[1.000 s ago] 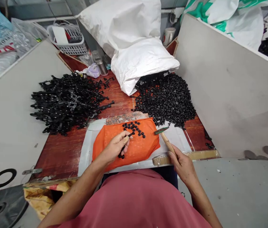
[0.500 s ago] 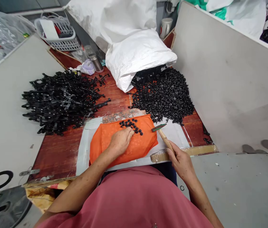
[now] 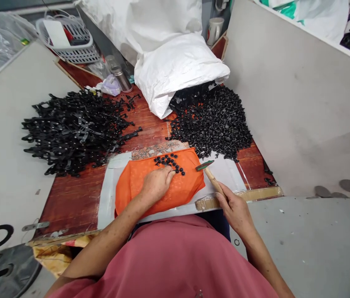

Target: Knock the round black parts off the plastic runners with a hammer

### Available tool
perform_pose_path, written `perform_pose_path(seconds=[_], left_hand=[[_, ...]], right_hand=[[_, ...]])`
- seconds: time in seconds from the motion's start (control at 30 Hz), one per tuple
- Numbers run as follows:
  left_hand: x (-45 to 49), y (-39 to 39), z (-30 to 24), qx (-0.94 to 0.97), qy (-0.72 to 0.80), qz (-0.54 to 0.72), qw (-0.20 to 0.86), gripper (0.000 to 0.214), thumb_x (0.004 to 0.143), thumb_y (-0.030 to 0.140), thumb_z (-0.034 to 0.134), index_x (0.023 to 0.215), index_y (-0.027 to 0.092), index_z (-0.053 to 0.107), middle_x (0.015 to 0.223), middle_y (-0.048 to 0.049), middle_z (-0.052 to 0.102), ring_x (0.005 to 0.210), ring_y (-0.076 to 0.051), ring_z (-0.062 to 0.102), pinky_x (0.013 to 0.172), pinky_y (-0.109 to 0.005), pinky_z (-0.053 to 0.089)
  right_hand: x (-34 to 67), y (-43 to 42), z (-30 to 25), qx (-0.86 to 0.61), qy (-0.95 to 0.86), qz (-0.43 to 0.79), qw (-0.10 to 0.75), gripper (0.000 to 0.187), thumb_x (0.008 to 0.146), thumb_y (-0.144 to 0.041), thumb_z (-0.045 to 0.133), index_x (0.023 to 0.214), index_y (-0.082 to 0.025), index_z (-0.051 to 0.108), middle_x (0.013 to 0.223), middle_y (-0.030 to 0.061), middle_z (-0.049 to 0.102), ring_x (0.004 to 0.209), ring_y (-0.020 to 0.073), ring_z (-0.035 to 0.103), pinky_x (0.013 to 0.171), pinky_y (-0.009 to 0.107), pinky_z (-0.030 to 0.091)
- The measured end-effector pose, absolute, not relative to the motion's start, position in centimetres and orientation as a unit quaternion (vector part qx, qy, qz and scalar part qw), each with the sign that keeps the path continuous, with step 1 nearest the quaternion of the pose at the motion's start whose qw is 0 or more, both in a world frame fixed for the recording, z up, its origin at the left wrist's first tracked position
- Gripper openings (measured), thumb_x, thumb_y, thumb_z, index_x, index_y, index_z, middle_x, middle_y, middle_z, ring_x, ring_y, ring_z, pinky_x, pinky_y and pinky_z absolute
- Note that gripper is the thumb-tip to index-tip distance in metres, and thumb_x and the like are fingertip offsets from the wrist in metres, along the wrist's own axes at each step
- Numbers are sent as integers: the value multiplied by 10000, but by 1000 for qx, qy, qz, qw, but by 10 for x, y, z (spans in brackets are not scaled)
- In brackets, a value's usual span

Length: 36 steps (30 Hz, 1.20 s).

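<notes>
My left hand [image 3: 156, 183] rests on an orange cloth [image 3: 189, 186] with its fingers pinched together. What lies between the fingertips is too small and hidden to make out. Several small round black caps [image 3: 171, 161] are scattered on the cloth just beyond those fingers. My right hand [image 3: 236, 210] grips the wooden handle of a hammer [image 3: 213, 181]. The hammer's greenish metal head is raised near the right edge of the cloth, apart from the caps.
A large heap of black plastic clips [image 3: 75, 128] lies at the left on the reddish wooden table [image 3: 72, 200]. Small black stud-like pieces [image 3: 215, 120] spill from a white sack [image 3: 181, 66] at the back right. Grey panels [image 3: 299, 99] flank the table; behind stand a basket [image 3: 78, 54], flask [image 3: 121, 78] and mug [image 3: 214, 31].
The whole view has shifted slightly to the left and up. Both hands keep nearly the same pose, the left pinched on the cloth and the right around the hammer.
</notes>
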<state>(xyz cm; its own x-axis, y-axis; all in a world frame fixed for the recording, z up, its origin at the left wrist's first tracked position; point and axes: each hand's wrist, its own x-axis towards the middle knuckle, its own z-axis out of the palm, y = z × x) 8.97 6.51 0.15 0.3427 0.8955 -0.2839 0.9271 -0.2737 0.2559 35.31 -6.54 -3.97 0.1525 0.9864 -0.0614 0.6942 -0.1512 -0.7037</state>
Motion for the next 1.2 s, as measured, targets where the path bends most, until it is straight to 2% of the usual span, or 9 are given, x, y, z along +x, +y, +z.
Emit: perform_pose_path(seconds=[0.13, 0.3, 0.4, 0.5, 0.57, 0.73, 0.8, 0.93, 1.2], left_hand=[[93, 65, 2, 797, 571, -34, 194, 331, 1054, 367, 421, 1080, 203, 707, 1038, -131, 782, 928, -282, 722, 759, -329, 459], [99, 61, -5, 798, 565, -20, 211, 310, 1038, 352, 449, 1087, 197, 713, 1052, -136, 782, 929, -283, 723, 765, -334, 455], [92, 59, -7, 785, 576, 14, 227, 287, 1033, 337, 450, 1008, 192, 696, 996, -118, 773, 883, -255, 708, 742, -314, 435], [76, 59, -3, 767, 578, 80, 266, 299, 1035, 349, 432, 899, 207, 657, 843, -56, 732, 785, -210, 672, 702, -287, 406], [67, 61, 0, 760, 582, 106, 270, 297, 1031, 359, 434, 895, 209, 652, 798, -37, 711, 760, -201, 658, 689, -284, 396], [71, 65, -6, 782, 574, 118, 214, 247, 971, 397, 589, 1093, 215, 704, 1004, -73, 763, 897, -233, 686, 767, -300, 456], [79, 65, -10, 802, 555, 101, 199, 255, 982, 371, 578, 1146, 233, 715, 1070, -82, 765, 967, -244, 691, 808, -308, 474], [86, 68, -12, 819, 540, 61, 185, 273, 1016, 346, 504, 1109, 245, 740, 1045, -83, 772, 963, -247, 702, 802, -316, 478], [74, 69, -7, 779, 602, 19, 172, 256, 1008, 375, 509, 1023, 225, 716, 1028, -96, 787, 944, -270, 715, 723, -317, 443]], right_hand=[[343, -63, -25, -686, -627, 252, 270, 497, 1049, -325, 457, 1542, -306, 520, 1397, 42, 695, 1164, 246, 728, 931, 343, 602], [323, -53, -2, -632, -694, 213, 271, 534, 1065, -301, 437, 1599, -310, 439, 1282, 70, 752, 1126, 247, 737, 967, 351, 589], [317, -47, 0, -629, -704, 199, 262, 552, 1069, -296, 436, 1620, -307, 400, 1247, 76, 762, 1124, 247, 735, 966, 351, 593], [317, -44, -4, -639, -694, 208, 260, 538, 1063, -302, 455, 1601, -316, 435, 1242, 67, 767, 1150, 254, 727, 1004, 374, 583], [319, -45, -7, -644, -679, 221, 274, 518, 1061, -314, 458, 1579, -304, 472, 1288, 62, 752, 1185, 255, 715, 1037, 387, 570], [322, -49, -19, -658, -640, 257, 303, 496, 1056, -324, 455, 1548, -300, 510, 1436, 32, 665, 1265, 243, 673, 1071, 390, 549], [323, -51, -25, -669, -625, 265, 302, 486, 1048, -325, 457, 1527, -295, 537, 1430, 27, 669, 1245, 244, 686, 1034, 381, 570], [324, -53, -35, -685, -614, 270, 285, 480, 1036, -341, 463, 1498, -270, 569, 1380, 41, 704, 1157, 249, 732, 964, 377, 598], [325, -50, -37, -683, -614, 285, 274, 480, 1048, -358, 453, 1515, -298, 544, 1401, 26, 691, 1165, 248, 727, 994, 381, 575]])
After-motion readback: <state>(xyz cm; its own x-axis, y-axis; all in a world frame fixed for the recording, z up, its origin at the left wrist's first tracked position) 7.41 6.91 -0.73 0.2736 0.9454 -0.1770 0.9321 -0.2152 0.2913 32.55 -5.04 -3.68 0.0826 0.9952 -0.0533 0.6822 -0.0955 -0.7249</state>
